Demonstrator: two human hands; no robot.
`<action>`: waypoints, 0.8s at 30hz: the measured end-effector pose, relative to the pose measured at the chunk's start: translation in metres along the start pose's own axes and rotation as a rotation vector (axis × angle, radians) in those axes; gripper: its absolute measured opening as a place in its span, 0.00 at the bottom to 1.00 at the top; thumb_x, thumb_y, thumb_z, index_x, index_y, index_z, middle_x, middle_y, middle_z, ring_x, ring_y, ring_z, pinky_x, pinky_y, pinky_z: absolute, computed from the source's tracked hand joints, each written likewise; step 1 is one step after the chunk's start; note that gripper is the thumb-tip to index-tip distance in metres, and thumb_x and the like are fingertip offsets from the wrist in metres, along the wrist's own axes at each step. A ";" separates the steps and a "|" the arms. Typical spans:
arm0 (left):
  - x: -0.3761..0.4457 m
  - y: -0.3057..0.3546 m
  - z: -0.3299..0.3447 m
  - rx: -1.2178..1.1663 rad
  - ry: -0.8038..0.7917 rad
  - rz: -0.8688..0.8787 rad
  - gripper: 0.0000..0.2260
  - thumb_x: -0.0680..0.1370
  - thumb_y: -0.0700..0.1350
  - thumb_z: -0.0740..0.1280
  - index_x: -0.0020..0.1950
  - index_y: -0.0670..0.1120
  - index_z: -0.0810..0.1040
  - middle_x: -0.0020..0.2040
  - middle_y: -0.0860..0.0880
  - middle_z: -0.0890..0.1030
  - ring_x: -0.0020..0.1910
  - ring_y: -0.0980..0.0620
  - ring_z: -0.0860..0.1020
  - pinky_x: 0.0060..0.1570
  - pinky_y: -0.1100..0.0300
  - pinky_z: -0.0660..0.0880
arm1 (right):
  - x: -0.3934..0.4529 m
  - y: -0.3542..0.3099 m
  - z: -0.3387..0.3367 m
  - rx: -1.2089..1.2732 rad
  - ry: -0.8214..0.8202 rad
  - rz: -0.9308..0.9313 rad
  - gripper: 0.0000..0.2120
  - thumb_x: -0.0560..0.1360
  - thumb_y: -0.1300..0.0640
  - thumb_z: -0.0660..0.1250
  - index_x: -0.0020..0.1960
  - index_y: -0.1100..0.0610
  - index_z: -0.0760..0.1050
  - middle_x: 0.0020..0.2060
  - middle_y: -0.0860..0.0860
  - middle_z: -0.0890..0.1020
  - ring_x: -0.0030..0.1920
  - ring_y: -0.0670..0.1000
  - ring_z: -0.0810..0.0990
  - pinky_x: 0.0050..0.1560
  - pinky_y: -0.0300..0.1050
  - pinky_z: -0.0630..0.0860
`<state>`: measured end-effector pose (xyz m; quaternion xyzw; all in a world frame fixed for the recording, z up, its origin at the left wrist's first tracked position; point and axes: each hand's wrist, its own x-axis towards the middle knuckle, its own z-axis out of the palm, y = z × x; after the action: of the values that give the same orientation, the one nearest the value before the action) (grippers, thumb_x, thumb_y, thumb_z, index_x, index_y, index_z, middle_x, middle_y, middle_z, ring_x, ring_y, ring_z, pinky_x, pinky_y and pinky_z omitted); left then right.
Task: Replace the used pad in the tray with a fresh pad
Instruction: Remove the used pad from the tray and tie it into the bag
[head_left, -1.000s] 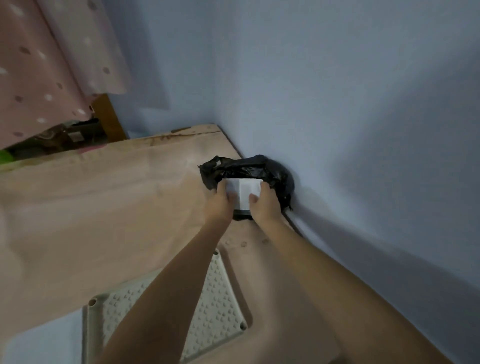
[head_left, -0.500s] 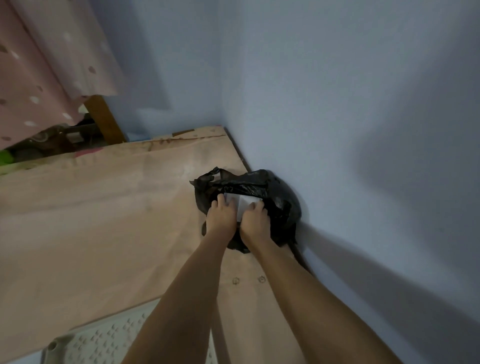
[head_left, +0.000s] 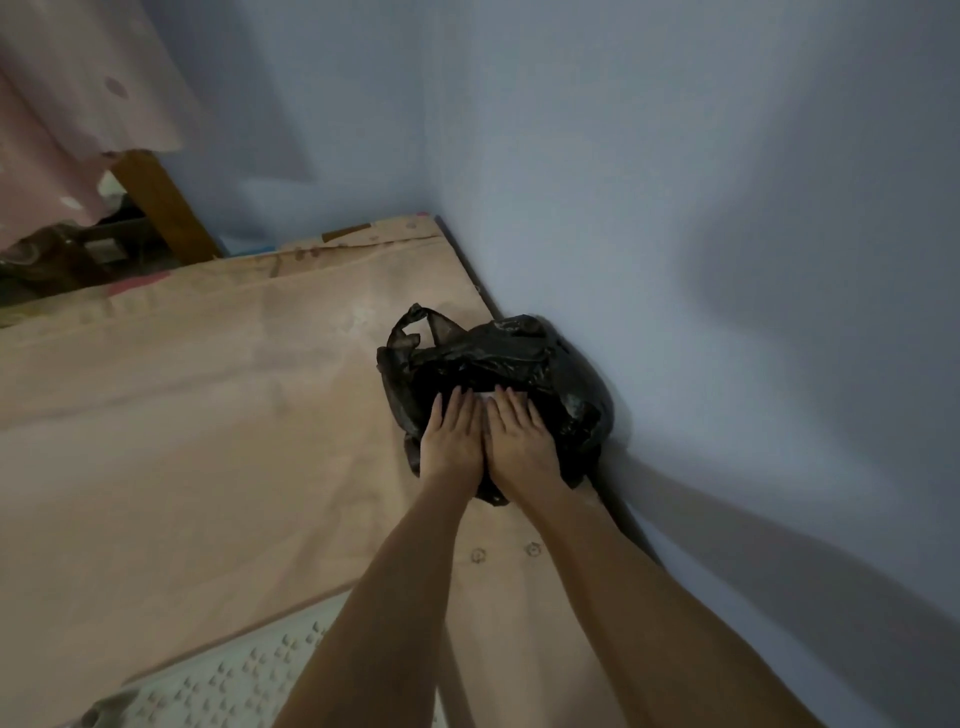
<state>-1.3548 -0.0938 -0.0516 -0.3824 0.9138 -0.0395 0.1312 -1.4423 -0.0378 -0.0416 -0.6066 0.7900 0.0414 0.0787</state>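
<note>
Pad: only a white sliver shows between both hands, down inside a crinkled black plastic bag against the blue wall. Left hand and right hand press flat, fingers straight. Studded pale tray at the near edge; smooth tan floor mat lies open to the left.

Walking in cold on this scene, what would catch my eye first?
Two bare hands, the left hand and the right hand, lie side by side with straight fingers, pressing into a crumpled black plastic bag against the pale blue wall. A sliver of white shows between the fingertips. At the bottom edge, a studded white tray lies on the peach floor mat.
</note>
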 end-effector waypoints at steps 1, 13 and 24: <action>-0.001 -0.002 0.003 -0.025 -0.009 0.004 0.26 0.83 0.51 0.45 0.77 0.43 0.43 0.79 0.47 0.45 0.77 0.48 0.40 0.73 0.48 0.35 | 0.001 0.002 0.002 0.011 -0.006 -0.009 0.26 0.83 0.52 0.43 0.77 0.61 0.43 0.77 0.56 0.46 0.77 0.53 0.42 0.76 0.49 0.39; -0.004 -0.005 0.026 -0.098 0.004 0.038 0.28 0.82 0.54 0.43 0.77 0.44 0.36 0.78 0.47 0.37 0.76 0.50 0.36 0.75 0.49 0.39 | 0.002 0.001 0.028 0.265 -0.140 0.061 0.31 0.80 0.41 0.39 0.76 0.57 0.37 0.77 0.52 0.39 0.75 0.46 0.36 0.73 0.44 0.33; 0.000 -0.007 0.028 -0.082 -0.040 0.044 0.28 0.82 0.53 0.43 0.77 0.43 0.36 0.78 0.46 0.38 0.76 0.49 0.37 0.74 0.48 0.38 | 0.009 0.006 0.026 0.228 -0.197 0.048 0.32 0.80 0.40 0.39 0.77 0.57 0.38 0.77 0.52 0.39 0.76 0.47 0.36 0.74 0.45 0.34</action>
<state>-1.3426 -0.0976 -0.0771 -0.3681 0.9200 0.0087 0.1343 -1.4484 -0.0410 -0.0686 -0.5676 0.7924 0.0127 0.2232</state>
